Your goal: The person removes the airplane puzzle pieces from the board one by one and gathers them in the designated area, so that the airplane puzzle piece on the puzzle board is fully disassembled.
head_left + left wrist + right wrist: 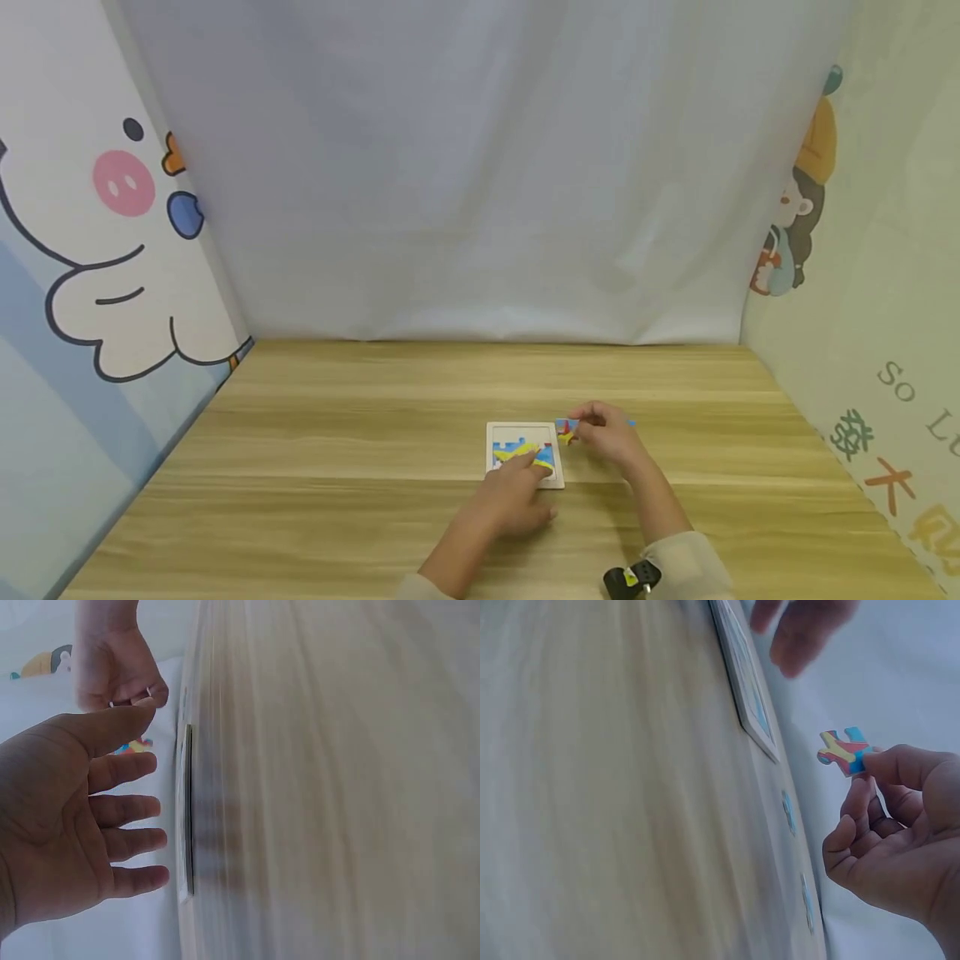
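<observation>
A square jigsaw tray (517,432) with a pale frame lies on the table, its lower part filled with blue and yellow pieces and its upper part bare. Over its near edge reaches my left hand (516,496), fingers extended; the left wrist view shows the fingers (127,811) fairly straight and spread, holding nothing. To the tray's right, my right hand (607,433) pinches a jigsaw piece (845,752) between thumb and fingertips. That piece is red, yellow and blue with knobs, and is raised off the table in the right wrist view.
Two more jigsaw pieces lie on the table right of the tray, one nearer piece (788,812) and one farther piece (808,904). The wooden table (337,417) ends at a grey-white curtain (480,208), with cartoon-printed walls on both sides.
</observation>
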The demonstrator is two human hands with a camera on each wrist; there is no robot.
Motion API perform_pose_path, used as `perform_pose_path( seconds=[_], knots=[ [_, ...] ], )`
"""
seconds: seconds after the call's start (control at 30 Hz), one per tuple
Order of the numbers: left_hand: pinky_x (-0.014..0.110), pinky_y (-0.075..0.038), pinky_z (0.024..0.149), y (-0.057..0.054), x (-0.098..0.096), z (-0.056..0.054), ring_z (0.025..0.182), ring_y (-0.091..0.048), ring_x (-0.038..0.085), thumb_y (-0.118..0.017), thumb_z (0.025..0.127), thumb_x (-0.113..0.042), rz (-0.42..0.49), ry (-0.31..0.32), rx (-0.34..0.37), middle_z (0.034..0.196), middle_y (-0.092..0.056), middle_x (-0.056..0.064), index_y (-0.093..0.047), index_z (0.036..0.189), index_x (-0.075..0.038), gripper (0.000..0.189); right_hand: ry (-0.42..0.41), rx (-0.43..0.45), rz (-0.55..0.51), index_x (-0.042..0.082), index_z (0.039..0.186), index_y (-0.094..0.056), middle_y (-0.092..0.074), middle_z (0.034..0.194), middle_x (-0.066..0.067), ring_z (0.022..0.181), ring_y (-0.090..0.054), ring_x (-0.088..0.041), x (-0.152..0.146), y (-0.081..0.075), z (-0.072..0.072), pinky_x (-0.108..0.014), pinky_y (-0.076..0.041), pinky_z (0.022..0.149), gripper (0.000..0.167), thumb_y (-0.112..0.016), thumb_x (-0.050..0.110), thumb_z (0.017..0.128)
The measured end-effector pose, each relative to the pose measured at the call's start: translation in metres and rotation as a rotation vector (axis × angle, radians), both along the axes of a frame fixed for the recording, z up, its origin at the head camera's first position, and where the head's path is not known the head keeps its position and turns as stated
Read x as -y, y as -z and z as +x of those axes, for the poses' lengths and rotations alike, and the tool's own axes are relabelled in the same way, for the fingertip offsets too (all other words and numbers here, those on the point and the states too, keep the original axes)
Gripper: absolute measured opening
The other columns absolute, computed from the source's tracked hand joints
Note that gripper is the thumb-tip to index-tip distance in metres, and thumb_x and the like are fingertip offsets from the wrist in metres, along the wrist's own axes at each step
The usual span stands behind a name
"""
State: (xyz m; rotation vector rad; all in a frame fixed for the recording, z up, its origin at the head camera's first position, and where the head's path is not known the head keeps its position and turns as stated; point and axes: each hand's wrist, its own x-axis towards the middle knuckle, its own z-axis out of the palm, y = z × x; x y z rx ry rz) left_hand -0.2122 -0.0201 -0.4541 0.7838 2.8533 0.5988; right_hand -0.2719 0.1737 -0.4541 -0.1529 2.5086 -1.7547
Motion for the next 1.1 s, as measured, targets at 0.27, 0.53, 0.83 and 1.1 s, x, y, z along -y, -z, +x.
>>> perform_pose_path(
  seconds=[0.27, 0.53, 0.83, 1.1],
  knots=[
    [0.054, -0.035, 0.096, -0.001, 0.015, 0.009, 0.127, -0.037, 0.035, -0.07, 0.08, -0.034, -0.06, -0.063, 0.013, 0.139, -0.042, 0.012, -0.053, 0.13, -0.011, 0.058, 0.031, -0.017, -0.01, -0.008, 0.103, -0.057, -0.057, 0.085, -0.008, 0.076, -0.05, -0.018, -0.025, -0.005, 0.006, -0.033, -0.044, 0.069, 0.018, -0.053, -0.002, 0.086],
    [0.06, -0.029, 0.098, -0.002, 0.031, 0.02, 0.13, -0.029, 0.041, -0.071, 0.078, -0.031, -0.027, -0.1, 0.077, 0.143, -0.037, 0.016, -0.046, 0.136, -0.006, 0.068, 0.026, 0.002, 0.0, -0.008, 0.109, -0.052, -0.056, 0.091, -0.009, 0.079, -0.048, -0.019, -0.045, -0.01, 0.013, -0.034, -0.044, 0.07, 0.023, -0.053, 0.002, 0.089],
    [0.061, -0.03, 0.097, -0.005, 0.036, 0.023, 0.131, -0.028, 0.041, -0.072, 0.078, -0.034, -0.044, -0.09, 0.112, 0.145, -0.034, 0.015, -0.043, 0.14, -0.009, 0.073, 0.069, 0.03, -0.016, -0.01, 0.109, -0.052, -0.056, 0.088, -0.005, 0.079, -0.048, -0.018, -0.067, -0.007, 0.01, -0.03, -0.043, 0.066, 0.024, -0.053, 0.004, 0.09],
    [0.057, -0.033, 0.097, -0.003, 0.032, 0.022, 0.129, -0.032, 0.039, -0.072, 0.077, -0.035, -0.081, -0.087, 0.124, 0.144, -0.036, 0.012, -0.047, 0.136, -0.01, 0.069, 0.063, 0.071, 0.006, -0.012, 0.116, -0.048, -0.053, 0.088, -0.006, 0.076, -0.047, -0.016, -0.088, -0.003, 0.008, -0.027, -0.041, 0.061, 0.03, -0.051, 0.006, 0.092]
  ],
)
